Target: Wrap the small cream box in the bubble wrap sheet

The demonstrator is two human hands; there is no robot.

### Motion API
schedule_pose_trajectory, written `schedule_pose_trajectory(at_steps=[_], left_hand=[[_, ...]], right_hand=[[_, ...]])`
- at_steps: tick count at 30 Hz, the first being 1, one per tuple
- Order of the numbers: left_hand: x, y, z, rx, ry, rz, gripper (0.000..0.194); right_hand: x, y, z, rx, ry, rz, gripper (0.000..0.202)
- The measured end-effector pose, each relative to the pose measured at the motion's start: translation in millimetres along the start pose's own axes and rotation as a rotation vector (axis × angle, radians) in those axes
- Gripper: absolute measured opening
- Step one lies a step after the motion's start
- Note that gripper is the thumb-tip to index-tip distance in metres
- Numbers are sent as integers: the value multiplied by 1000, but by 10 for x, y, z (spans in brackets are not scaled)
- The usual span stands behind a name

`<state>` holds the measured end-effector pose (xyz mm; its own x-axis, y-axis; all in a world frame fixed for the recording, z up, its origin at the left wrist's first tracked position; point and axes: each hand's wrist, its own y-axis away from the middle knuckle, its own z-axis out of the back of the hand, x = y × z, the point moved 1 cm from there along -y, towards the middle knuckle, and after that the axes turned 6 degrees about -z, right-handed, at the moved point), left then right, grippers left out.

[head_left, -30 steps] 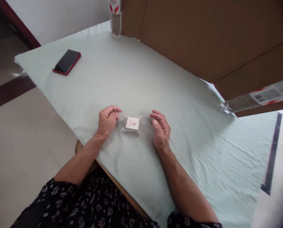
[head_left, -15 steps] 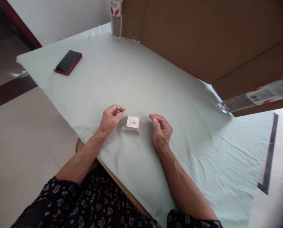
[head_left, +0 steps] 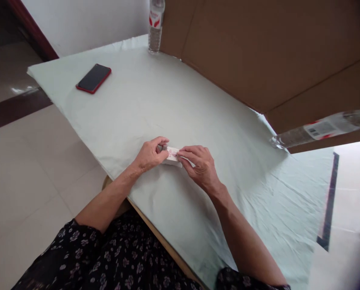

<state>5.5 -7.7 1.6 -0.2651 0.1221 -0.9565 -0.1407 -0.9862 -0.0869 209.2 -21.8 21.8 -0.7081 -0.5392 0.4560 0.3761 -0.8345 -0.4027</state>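
A small white packet (head_left: 172, 154) with pinkish-red print, in clear plastic wrap, lies on the pale green tablecloth near the table's front edge. My left hand (head_left: 151, 154) grips its left end, with the thumb on the near side and the fingers curled behind. At the packet's right end, my right hand (head_left: 200, 165) pinches the wrap between thumb and fingers. Both ends of the packet are partly covered by my fingertips.
A phone in a red case (head_left: 94, 78) lies at the back left. One water bottle (head_left: 155, 30) stands upright against a large cardboard panel (head_left: 228, 48); another bottle (head_left: 321, 128) is by the panel's right end. The tablecloth (head_left: 131, 100) reaches the table's edges.
Both hands have closed in on the packet from either side and taken hold of its ends. The view has shifted slightly.
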Motion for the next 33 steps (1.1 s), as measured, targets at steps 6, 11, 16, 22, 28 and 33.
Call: schedule_pose_trajectory(at_steps=[6, 11, 16, 22, 28, 33], left_hand=[[10, 8, -2, 1, -76, -69, 46], [2, 13, -9, 0, -119, -85, 42], [10, 15, -24, 4, -142, -99, 41], [-21, 20, -37, 57, -208, -161, 51], [-42, 31, -25, 131, -73, -140, 71], [-37, 40, -18, 148, 58, -179, 73]], right_hand=[[93, -151, 66, 120, 228, 153, 20], [175, -259, 38, 193, 292, 168, 29], [110, -312, -23, 117, 286, 157, 24], [75, -405, 56, 23, 169, 19, 15], [83, -521, 194, 32, 18, -162, 15], [-13, -633, 202, 18, -168, -348, 17]])
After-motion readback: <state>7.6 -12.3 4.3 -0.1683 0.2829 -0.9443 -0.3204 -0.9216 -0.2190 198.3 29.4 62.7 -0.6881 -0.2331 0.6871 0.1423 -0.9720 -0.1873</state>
